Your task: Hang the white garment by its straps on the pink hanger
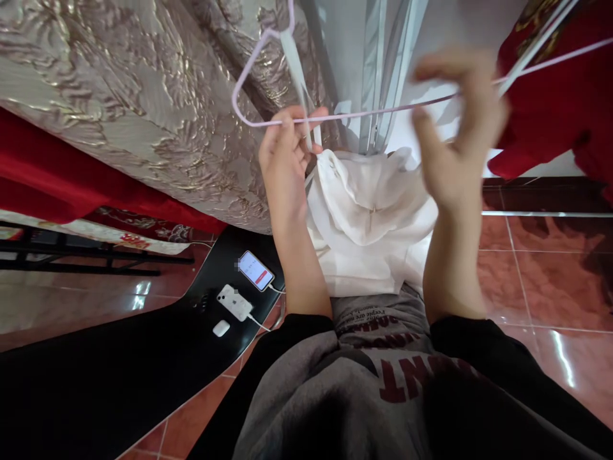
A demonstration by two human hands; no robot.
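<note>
A thin lilac clothes hanger (364, 114) stretches across the upper middle. My left hand (287, 150) is closed about its lower bar near the left corner, with the fingers also at a white strap. That strap (293, 57) hangs from the hanger's neck and passes across the bar. Below hangs a white garment (368, 217), bunched in soft folds between my forearms. My right hand (454, 121), blurred by motion, has its thumb and index finger spread apart around the bar's line. Whether it touches the bar I cannot tell.
Gold-patterned fabric (143, 121) fills the upper left, above red cloth (57, 172). On a black bench (119, 358) lie a lit phone (256, 271), a second phone (234, 302), both on cables, and a small white case (221, 328). More red fabric (550, 108) hangs right, beside white poles.
</note>
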